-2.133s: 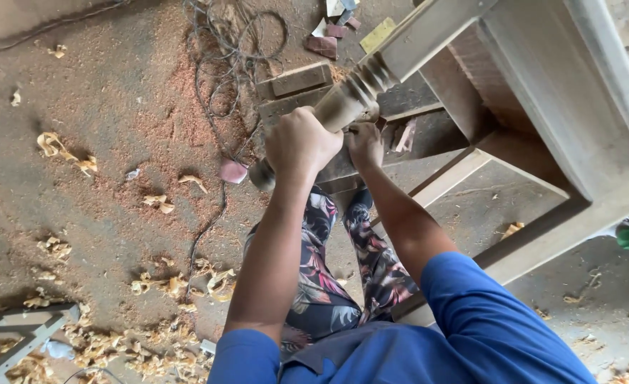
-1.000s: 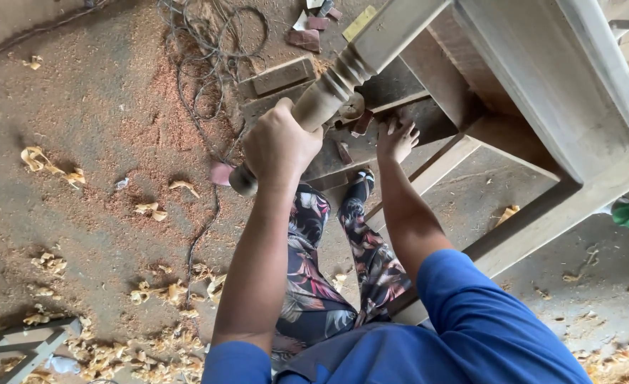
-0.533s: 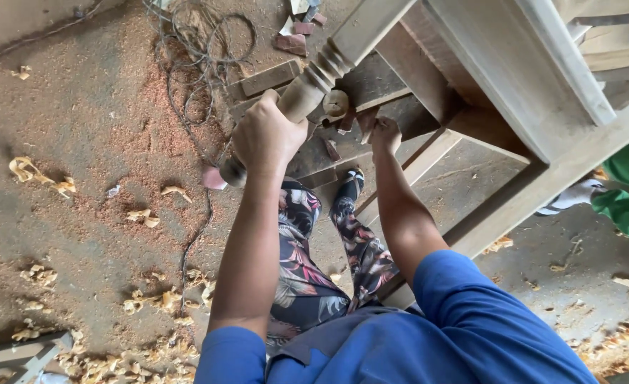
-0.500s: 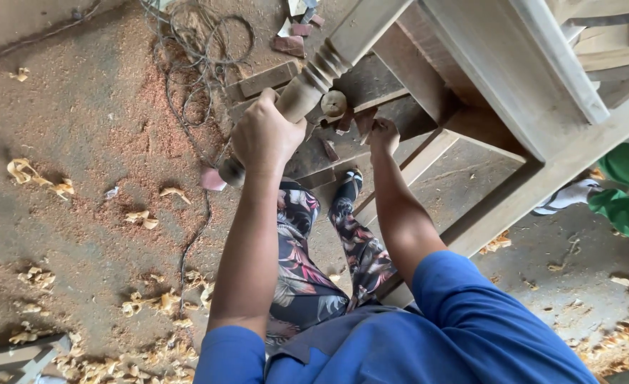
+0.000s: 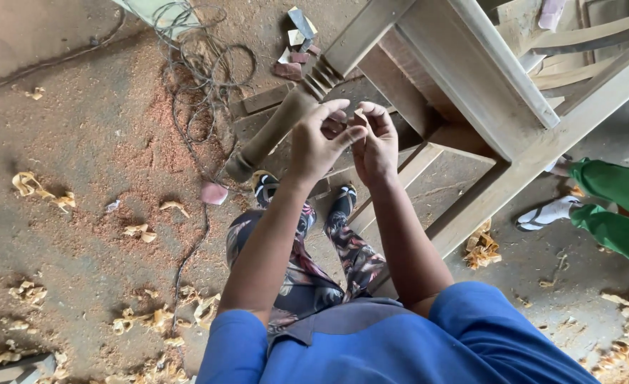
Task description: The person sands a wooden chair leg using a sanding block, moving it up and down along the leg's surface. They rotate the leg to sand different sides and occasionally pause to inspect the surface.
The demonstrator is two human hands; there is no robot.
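The small piece (image 5: 358,114) sat between the two hands, pinched at the fingertips, up in front of the person's chest. It was too small to tell what it was (maybe a scrap of reddish sandpaper). The right hand (image 5: 376,146) had its fingers curled and closed on the piece. The left hand (image 5: 314,146) was right beside it, fingers spread and partly open, with its tips touching the same spot, so the two hands were together.

Just behind the left hand lay the turned wooden leg (image 5: 268,135). Its long line ran from up on the right, where it joined the wooden frame (image 5: 471,78), down to the left, where its round foot hung above the floor. The leg was on the left-hand side, so the left hand was the nearer one, and neither hand held it.

Below were the person's patterned trousers (image 5: 357,259), and the floor (image 5: 80,235) had sawdust, curly wood shavings and a looped wire (image 5: 197,53) on it. Off to the right was another person's green trouser leg (image 5: 613,206)
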